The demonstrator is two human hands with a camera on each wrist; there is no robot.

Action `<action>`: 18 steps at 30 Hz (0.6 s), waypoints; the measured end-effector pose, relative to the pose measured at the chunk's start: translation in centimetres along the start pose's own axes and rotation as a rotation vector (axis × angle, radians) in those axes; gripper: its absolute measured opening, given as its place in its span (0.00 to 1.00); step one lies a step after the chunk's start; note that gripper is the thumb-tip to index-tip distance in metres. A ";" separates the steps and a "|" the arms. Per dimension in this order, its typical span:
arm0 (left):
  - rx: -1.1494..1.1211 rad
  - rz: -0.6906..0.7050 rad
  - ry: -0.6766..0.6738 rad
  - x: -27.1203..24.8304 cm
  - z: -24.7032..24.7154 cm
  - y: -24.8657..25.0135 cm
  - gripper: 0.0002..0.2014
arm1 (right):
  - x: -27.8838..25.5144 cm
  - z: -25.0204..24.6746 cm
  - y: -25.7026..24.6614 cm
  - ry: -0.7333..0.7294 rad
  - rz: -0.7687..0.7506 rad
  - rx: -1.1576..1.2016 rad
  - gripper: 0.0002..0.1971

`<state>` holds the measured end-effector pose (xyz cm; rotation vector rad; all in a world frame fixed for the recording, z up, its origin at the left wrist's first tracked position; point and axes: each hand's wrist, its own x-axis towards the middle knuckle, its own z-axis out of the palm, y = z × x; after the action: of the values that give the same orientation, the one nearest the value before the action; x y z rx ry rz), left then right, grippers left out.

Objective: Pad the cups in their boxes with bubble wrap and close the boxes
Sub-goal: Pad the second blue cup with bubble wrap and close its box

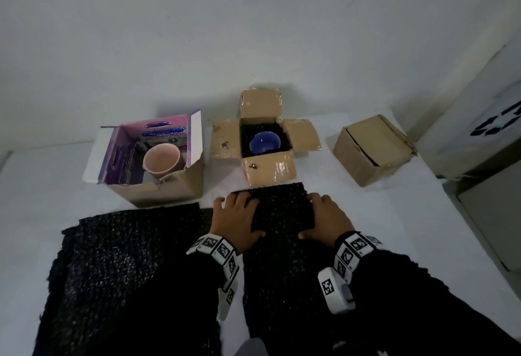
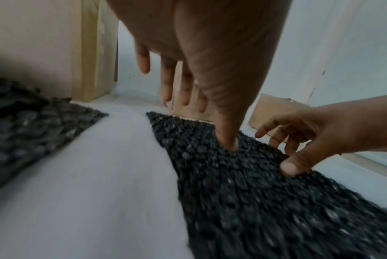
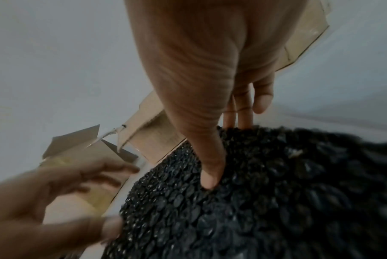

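Note:
A strip of black bubble wrap (image 1: 282, 209) lies on the white table in front of the open middle box (image 1: 267, 169), which holds a blue cup (image 1: 264, 143) on dark padding. My left hand (image 1: 245, 214) rests on the strip's left side, its thumb pressing down (image 2: 230, 145) and its fingers straight over the far end. My right hand (image 1: 318, 214) pinches the right side, with the thumb dug into the wrap (image 3: 208, 182) and the fingers behind a raised fold. At the left, a pink cup (image 1: 161, 161) stands in the purple-lined open box (image 1: 169, 189).
A second, larger sheet of black bubble wrap (image 1: 118, 257) lies at the near left. A closed cardboard box (image 1: 369, 150) sits at the right. Beyond the table's right edge stands a white cabinet (image 1: 485, 130). A wall runs close behind the boxes.

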<state>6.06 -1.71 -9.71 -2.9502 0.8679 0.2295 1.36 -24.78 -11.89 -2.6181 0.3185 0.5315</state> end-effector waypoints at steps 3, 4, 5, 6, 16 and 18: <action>-0.058 -0.043 -0.178 -1.4 1.6 0.4 0.45 | -0.5 0.7 0.0 0.030 0.054 0.177 0.40; -0.085 -0.044 -0.194 -1.8 2.0 0.4 0.46 | -0.7 0.8 0.0 0.022 0.044 0.190 0.34; -0.117 -0.048 -0.186 -2.1 2.2 0.5 0.48 | -0.8 0.7 0.0 0.015 0.016 0.198 0.26; -0.159 -0.059 -0.174 -2.3 2.3 0.5 0.49 | -1.0 0.5 0.0 0.012 -0.035 0.225 0.16; -1.076 -0.367 0.105 -0.7 -2.7 -1.0 0.39 | -3.1 -6.2 -3.8 -0.166 -0.228 0.642 0.17; -1.094 -0.280 0.177 -0.6 -4.6 -1.3 0.34 | -3.5 -8.4 -5.0 -0.149 -0.191 0.710 0.17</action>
<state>6.86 -0.80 -5.05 -4.0955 0.3512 0.5901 2.38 -23.89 -1.56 -1.8874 0.1635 0.4414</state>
